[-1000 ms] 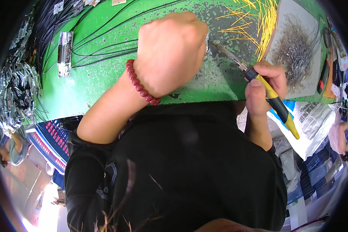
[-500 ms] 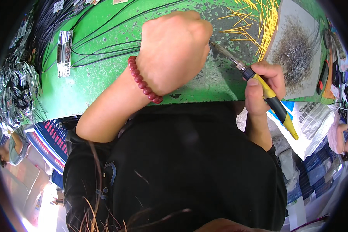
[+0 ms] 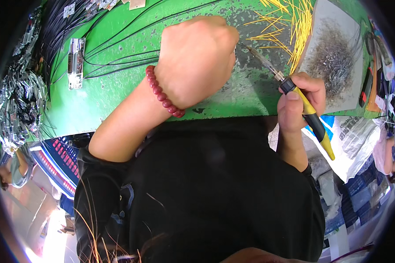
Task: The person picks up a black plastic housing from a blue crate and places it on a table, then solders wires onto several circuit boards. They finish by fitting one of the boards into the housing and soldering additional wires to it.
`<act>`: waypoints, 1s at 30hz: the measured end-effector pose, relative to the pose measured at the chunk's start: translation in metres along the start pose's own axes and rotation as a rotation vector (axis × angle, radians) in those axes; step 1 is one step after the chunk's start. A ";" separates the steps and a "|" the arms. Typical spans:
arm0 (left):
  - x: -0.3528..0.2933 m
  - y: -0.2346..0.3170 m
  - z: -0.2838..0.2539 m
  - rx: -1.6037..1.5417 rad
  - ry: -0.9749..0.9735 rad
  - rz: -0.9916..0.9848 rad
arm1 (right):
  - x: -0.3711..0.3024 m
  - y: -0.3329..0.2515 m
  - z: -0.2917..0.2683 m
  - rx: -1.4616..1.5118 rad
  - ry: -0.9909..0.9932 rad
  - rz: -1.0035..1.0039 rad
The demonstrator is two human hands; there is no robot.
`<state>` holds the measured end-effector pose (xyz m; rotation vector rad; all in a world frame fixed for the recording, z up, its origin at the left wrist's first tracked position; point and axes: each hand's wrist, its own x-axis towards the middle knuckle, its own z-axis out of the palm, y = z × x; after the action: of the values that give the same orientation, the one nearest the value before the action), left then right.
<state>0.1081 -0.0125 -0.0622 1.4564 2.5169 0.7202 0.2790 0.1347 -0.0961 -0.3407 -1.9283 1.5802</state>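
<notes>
My left hand (image 3: 199, 61), a red bead bracelet (image 3: 159, 93) at its wrist, is closed with its back turned up over the green worktop. Its fingertips are hidden, so I cannot make out what they hold. Thin black cables (image 3: 123, 62) run in from the left and disappear beneath this hand. My right hand (image 3: 300, 103) grips a yellow and black soldering iron (image 3: 309, 107). The iron slants up and left; its dark tip (image 3: 251, 50) is a short way right of my left knuckles, apart from them.
Yellow wires (image 3: 300, 33) lie scattered at the far right, beside a grey board (image 3: 314, 90) covered in dark residue and clippings. A shiny metal-and-clear part (image 3: 76, 63) lies on the green worktop (image 3: 105, 101). Bundled silvery parts (image 3: 19, 105) hang at the left edge.
The soldering iron's tip has drawn back slightly to the right, away from my left hand. My left hand stays closed in nearly the same place.
</notes>
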 end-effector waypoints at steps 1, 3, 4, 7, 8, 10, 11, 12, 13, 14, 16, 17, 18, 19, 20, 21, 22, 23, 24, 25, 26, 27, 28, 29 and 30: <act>0.000 0.000 -0.001 -0.002 -0.010 -0.013 | 0.000 0.000 0.000 0.021 0.008 -0.001; 0.001 0.000 -0.002 0.003 -0.016 -0.020 | 0.001 0.001 0.002 0.044 0.019 -0.008; 0.001 0.000 -0.002 -0.001 -0.020 -0.020 | 0.001 0.001 0.003 0.051 0.046 -0.013; 0.001 -0.001 -0.002 -0.007 -0.010 -0.006 | 0.001 0.000 0.005 0.065 0.086 -0.019; 0.000 -0.002 -0.003 -0.014 0.002 -0.002 | 0.001 -0.001 0.005 0.071 0.091 -0.013; -0.003 -0.004 -0.004 -0.045 0.002 0.029 | -0.001 -0.001 0.003 0.081 0.061 -0.022; 0.000 -0.007 -0.006 -0.091 -0.005 0.060 | -0.001 -0.003 0.003 0.077 0.052 -0.012; 0.003 -0.009 -0.012 -0.185 -0.029 0.061 | -0.002 -0.002 0.002 0.088 0.046 0.007; 0.007 -0.015 -0.014 -0.196 0.068 0.031 | -0.005 -0.004 0.002 0.098 0.041 0.008; 0.014 -0.023 -0.018 -0.208 0.165 0.003 | -0.005 -0.005 0.002 0.108 0.037 0.009; 0.034 -0.040 -0.028 0.077 0.277 -0.034 | -0.005 -0.006 0.006 0.124 0.068 -0.005; 0.044 -0.048 -0.031 0.173 0.312 -0.048 | -0.005 -0.006 0.004 0.115 0.050 -0.008; 0.050 -0.055 -0.031 0.330 0.224 -0.077 | -0.005 -0.007 0.003 0.104 0.033 -0.012; 0.055 -0.059 -0.028 0.371 0.134 -0.115 | -0.004 -0.006 0.004 0.102 0.032 -0.024; 0.058 -0.060 -0.024 0.410 0.042 -0.153 | -0.004 -0.007 0.003 0.100 0.024 -0.025; 0.057 -0.061 -0.023 0.402 0.075 -0.110 | -0.004 -0.007 0.002 0.096 0.016 -0.026; 0.057 -0.061 -0.022 0.406 0.078 -0.100 | -0.005 -0.006 0.002 0.094 0.028 -0.030; 0.055 -0.062 -0.023 0.311 0.117 -0.161 | -0.004 -0.005 0.002 0.095 0.036 -0.036; 0.053 -0.063 -0.024 0.215 0.154 -0.222 | -0.004 -0.006 0.003 0.104 0.040 -0.034; 0.049 -0.064 -0.026 0.116 0.156 -0.204 | -0.004 -0.005 0.004 0.109 0.048 -0.030; 0.046 -0.052 -0.034 0.006 0.062 -0.257 | -0.005 -0.005 0.003 0.105 0.053 -0.025; 0.041 -0.040 -0.042 -0.105 -0.032 -0.311 | -0.006 -0.004 0.004 0.099 0.063 -0.019; 0.035 -0.033 -0.042 -0.013 -0.048 -0.226 | -0.005 -0.003 0.004 0.094 0.066 -0.019; 0.032 -0.037 -0.033 0.010 0.008 -0.139 | -0.007 -0.002 0.004 0.011 0.070 0.015; 0.028 -0.040 -0.024 0.033 0.063 -0.052 | -0.004 -0.008 0.008 0.053 0.064 0.043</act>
<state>0.0535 -0.0130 -0.0573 1.3936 2.6153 0.7311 0.2787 0.1242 -0.0907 -0.4080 -1.8387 1.6253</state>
